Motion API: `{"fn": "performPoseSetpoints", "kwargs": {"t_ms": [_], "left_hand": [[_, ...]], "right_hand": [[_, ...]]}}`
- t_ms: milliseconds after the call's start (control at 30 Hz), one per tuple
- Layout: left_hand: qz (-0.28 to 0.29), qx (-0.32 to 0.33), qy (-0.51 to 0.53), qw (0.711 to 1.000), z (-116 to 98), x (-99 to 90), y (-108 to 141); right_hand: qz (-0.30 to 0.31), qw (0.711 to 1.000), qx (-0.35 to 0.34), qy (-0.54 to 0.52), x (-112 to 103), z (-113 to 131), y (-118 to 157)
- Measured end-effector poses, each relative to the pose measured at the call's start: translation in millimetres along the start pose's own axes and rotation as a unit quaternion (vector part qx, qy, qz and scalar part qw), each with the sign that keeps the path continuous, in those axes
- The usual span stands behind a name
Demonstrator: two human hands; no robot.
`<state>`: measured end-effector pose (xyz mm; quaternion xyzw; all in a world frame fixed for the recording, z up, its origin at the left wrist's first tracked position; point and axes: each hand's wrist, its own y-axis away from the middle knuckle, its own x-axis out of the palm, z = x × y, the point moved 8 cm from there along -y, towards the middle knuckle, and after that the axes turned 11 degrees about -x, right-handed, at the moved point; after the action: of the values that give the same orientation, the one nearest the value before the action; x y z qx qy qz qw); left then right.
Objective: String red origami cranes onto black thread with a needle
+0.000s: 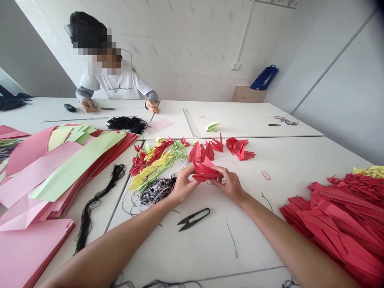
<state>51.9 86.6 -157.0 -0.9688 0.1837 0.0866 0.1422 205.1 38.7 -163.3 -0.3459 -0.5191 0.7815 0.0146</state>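
Note:
Between both hands I hold a red folded-paper crane, lifted over the middle of the table. My left hand pinches its left side, and my right hand grips its right side. Just beyond it lie more red paper cranes. Strings of small yellow, green and red folded cranes spread to the left of my left hand, beside a tangle of grey and black cord. Nearer to me, black thread snips lie on the table, with a thin wire needle to their right.
A large pile of red folded paper covers the right side. Pink and green paper sheets are heaped at left, near a black cord bundle. Across the table sits a person, close to a clear ruler and black thread.

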Motion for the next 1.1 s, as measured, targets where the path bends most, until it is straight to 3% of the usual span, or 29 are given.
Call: {"fn": "performPoseSetpoints", "kwargs": {"t_ms": [133, 200, 367, 500, 600, 733, 900, 1100], "left_hand": [[-0.035, 0.036, -0.046, 0.998, -8.2, -2.6, 3.9], [-0.031, 0.002, -0.015, 0.999, -0.7, -3.3, 1.8], [0.050, -0.105, 0.103, 0.988, 23.3, 6.8, -4.6], [0.056, -0.117, 0.125, 0.984, 25.3, 8.6, -5.3], [0.000, -0.083, 0.097, 0.992, 18.2, -0.2, -3.7], [-0.090, 0.004, -0.016, 0.996, 0.4, -12.4, 1.6], [-0.104, 0.100, -0.096, 0.985, -18.8, -8.2, 7.9], [-0.130, 0.122, -0.125, 0.976, -20.6, -8.1, 11.4]], "right_hand": [[0.008, 1.000, -0.006, 0.009, 2.0, 0.9, 2.1], [0.015, 1.000, -0.009, 0.011, 3.3, 1.3, 2.4], [0.024, 1.000, -0.004, -0.001, 4.6, -0.3, 2.5], [0.032, 0.999, 0.017, -0.029, 6.7, -3.2, 3.9], [0.016, 0.994, 0.077, -0.072, 6.4, -10.7, 6.2], [0.006, 0.980, 0.157, -0.126, 7.6, -18.9, 6.3], [-0.010, 0.971, 0.177, -0.162, 8.6, -14.4, -3.3], [-0.027, 0.952, 0.228, -0.201, 12.0, -15.3, -2.4]]}}
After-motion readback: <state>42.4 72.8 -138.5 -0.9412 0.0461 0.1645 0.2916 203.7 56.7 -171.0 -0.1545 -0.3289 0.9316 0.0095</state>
